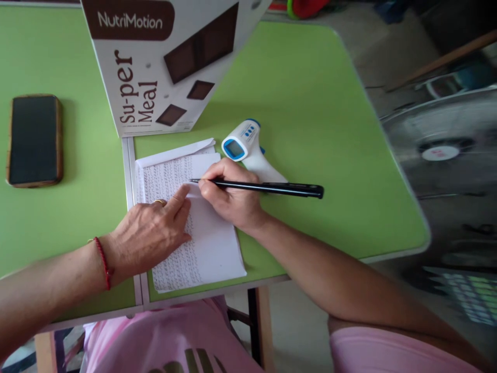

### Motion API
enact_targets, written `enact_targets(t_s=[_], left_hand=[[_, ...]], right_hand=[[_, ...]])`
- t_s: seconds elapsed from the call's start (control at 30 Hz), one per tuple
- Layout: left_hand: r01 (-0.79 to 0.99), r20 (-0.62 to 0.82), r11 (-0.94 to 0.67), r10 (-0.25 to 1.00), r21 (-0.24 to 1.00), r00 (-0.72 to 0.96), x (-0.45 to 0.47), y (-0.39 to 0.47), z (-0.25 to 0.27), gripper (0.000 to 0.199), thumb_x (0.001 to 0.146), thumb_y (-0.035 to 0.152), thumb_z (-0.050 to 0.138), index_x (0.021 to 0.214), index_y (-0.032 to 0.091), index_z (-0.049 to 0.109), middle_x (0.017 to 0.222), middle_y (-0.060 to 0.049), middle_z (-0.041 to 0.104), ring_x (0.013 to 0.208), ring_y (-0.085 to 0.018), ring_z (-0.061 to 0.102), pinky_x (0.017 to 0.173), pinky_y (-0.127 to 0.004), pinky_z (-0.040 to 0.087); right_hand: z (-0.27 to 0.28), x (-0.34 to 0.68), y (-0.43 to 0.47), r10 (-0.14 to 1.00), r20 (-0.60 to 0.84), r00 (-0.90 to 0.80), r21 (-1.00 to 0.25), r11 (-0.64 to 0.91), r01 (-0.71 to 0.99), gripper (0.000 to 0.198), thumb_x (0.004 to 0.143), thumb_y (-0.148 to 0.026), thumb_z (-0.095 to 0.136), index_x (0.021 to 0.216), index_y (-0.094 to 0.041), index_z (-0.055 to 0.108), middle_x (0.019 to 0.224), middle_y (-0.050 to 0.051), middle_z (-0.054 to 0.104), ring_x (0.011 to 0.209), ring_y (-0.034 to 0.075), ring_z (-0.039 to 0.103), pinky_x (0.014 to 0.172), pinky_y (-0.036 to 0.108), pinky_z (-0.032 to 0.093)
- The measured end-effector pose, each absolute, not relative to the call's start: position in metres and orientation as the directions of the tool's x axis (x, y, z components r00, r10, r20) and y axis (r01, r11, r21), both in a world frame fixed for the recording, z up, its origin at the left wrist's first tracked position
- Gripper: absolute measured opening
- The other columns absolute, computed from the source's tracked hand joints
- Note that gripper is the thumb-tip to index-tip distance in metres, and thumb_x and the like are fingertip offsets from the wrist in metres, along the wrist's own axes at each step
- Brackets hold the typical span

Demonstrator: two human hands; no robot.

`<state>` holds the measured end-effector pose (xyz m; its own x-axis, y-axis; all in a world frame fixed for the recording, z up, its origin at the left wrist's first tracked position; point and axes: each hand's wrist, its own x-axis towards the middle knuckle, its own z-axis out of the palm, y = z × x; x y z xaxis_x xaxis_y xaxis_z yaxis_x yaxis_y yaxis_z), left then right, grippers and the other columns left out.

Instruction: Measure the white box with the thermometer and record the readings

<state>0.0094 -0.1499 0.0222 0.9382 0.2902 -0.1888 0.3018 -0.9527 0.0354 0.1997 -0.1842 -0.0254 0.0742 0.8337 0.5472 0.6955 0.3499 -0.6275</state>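
A black pen (279, 189) is pinched in my right hand (235, 194), its tip just above or on the white notepad (217, 243). Lines of dense handwriting cover the left part of the page, and its top sheets are folded over. My left hand (151, 233) lies across the written lines, index finger stretched out close to the pen tip and the other fingers loosely bent. It holds nothing. Just beyond my right hand lies a white and blue infrared thermometer (243, 142), its handle partly hidden by that hand.
A tall NutriMotion box (147, 67) stands behind the notepad. On the left of the green table (330, 129) lies a smartphone (34, 140) in a brown case. A metal seam (132, 181) splits the tabletop. A fan (440, 150) stands beyond the right edge.
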Motion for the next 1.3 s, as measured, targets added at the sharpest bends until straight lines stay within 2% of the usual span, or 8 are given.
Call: enact_targets(t_s=[0.47,1.17,1.3], left_hand=[[0.307,-0.162,-0.95,0.295,0.051,0.942,0.0088,-0.1499,0.0185,0.045,0.092,0.033,0.057,0.127,0.005,0.053,0.148,-0.024,0.041,0.07,-0.022,0.069,0.047,-0.034,0.053],[0.308,-0.162,-0.95,0.297,0.046,0.941,0.0081,-0.1494,0.0196,0.043,0.093,0.033,0.055,0.127,0.006,0.053,0.147,-0.025,0.041,0.071,-0.022,0.07,0.047,-0.033,0.054],[0.308,-0.145,-0.95,0.297,0.058,0.944,0.0075,-0.1496,0.0199,0.042,0.093,0.031,0.056,0.126,0.005,0.054,0.146,-0.026,0.043,0.072,-0.022,0.07,0.048,-0.033,0.055]], right_hand=[[-0.0246,0.201,-0.1842,0.845,0.531,0.062,-0.635,0.348,0.689,0.016,0.083,-0.022,0.056,0.07,-0.023,0.047,0.056,-0.006,0.053,0.049,0.01,0.049,0.047,0.024,0.041],[-0.0256,0.2023,-0.1845,0.845,0.532,0.056,-0.619,0.344,0.706,0.016,0.081,-0.02,0.055,0.069,-0.023,0.044,0.056,-0.006,0.051,0.05,0.01,0.047,0.048,0.026,0.04],[-0.0255,0.203,-0.1848,0.831,0.545,0.109,-0.646,0.334,0.687,0.015,0.081,-0.022,0.056,0.07,-0.023,0.046,0.056,-0.006,0.052,0.049,0.01,0.046,0.046,0.025,0.039]])
